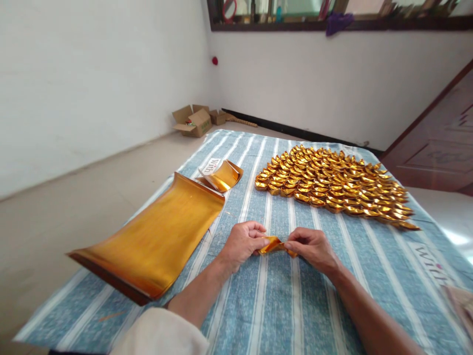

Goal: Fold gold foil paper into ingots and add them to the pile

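Between my two hands is a small piece of folded gold foil paper [272, 243], just over the striped cloth. My left hand [244, 242] pinches its left end between thumb and fingers. At its right end, my right hand [309, 247] grips it the same way, with the fingers curled. The fingers cover both ends of the paper. Left of my hands lies a large stack of gold foil sheets [158, 231], its edges curling up. Beyond that rests a smaller curled gold foil piece [223, 177]. Many folded gold paper ingots [332, 182] stand in close rows at the back right.
A blue and white striped cloth [254, 305] covers the table. Open cardboard boxes [197, 122] sit on the floor by the far wall. A purple cloth [338, 22] hangs from the window ledge. A brown wooden panel [436, 133] stands at the right.
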### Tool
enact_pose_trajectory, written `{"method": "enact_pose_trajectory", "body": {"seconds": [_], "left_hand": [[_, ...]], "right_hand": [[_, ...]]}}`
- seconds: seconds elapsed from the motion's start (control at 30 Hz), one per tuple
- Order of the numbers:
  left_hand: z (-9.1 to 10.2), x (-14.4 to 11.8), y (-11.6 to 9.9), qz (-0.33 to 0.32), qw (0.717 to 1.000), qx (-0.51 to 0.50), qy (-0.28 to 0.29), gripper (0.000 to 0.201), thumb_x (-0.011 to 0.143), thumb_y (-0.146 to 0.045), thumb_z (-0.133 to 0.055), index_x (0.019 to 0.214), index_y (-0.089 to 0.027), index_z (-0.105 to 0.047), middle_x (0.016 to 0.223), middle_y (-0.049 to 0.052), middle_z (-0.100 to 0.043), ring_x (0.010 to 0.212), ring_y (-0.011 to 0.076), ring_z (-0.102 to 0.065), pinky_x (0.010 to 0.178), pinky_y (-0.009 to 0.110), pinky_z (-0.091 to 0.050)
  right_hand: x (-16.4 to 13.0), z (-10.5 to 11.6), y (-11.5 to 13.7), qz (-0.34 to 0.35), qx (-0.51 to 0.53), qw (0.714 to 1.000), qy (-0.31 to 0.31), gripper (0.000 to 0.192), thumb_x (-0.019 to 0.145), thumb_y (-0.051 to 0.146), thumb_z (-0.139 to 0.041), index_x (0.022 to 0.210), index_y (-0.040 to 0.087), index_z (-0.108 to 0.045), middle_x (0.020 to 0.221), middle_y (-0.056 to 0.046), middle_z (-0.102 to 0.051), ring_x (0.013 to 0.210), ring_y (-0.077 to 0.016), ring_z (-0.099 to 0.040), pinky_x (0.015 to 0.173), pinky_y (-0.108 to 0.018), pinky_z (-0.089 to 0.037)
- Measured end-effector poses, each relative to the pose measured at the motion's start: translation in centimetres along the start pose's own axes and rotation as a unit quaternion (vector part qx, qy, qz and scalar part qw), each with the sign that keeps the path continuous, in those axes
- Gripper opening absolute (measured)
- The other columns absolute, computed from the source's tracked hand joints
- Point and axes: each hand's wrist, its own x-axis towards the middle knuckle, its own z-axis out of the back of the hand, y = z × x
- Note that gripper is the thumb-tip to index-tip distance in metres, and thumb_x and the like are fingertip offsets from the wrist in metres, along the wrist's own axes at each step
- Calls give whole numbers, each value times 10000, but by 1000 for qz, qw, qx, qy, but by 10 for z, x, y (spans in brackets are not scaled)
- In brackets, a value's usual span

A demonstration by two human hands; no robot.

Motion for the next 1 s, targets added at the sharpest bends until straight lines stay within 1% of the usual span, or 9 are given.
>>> {"method": "enact_pose_trajectory", "body": {"seconds": [0.2,0.37,0.6,0.77,1.0], "left_hand": [[0,0,-2,0,1000,9,-9,283,593,-213,-724,837,-143,-598,695,15,-695,507,103,-564,485,208,-401],[1,-1,-2,-7,1000,0,-6,292,592,-235,-741,828,-142,-597,681,10,-682,500,97,-553,471,199,-389],[1,-2,-4,-16,1000,-2,-3,305,588,-257,-760,817,-141,-594,661,-2,-665,483,89,-536,457,195,-384],[1,-3,-5,-14,1000,9,3,287,596,-254,-747,810,-142,-592,665,-1,-667,486,89,-535,450,194,-386],[2,-2,-6,-14,1000,24,11,259,626,-242,-723,829,-135,-603,682,11,-677,507,99,-553,459,201,-401]], "right_hand": [[0,1,0,19,18,1000,9,253,751,419,-696,712,171,-663,603,0,-615,541,-120,-542,506,-243,-428],[0,1,1,33,14,999,-3,264,752,439,-691,714,178,-678,626,-6,-620,557,-124,-548,505,-244,-436],[-2,-1,2,3,42,999,-8,270,736,441,-699,715,173,-675,587,6,-595,529,-114,-524,482,-235,-414],[-3,-3,4,-20,38,998,-35,270,712,433,-707,656,174,-659,551,18,-573,503,-102,-498,468,-221,-396],[-2,-5,4,-28,36,998,-46,264,701,422,-702,627,176,-644,531,16,-574,494,-106,-495,460,-222,-387]]}}
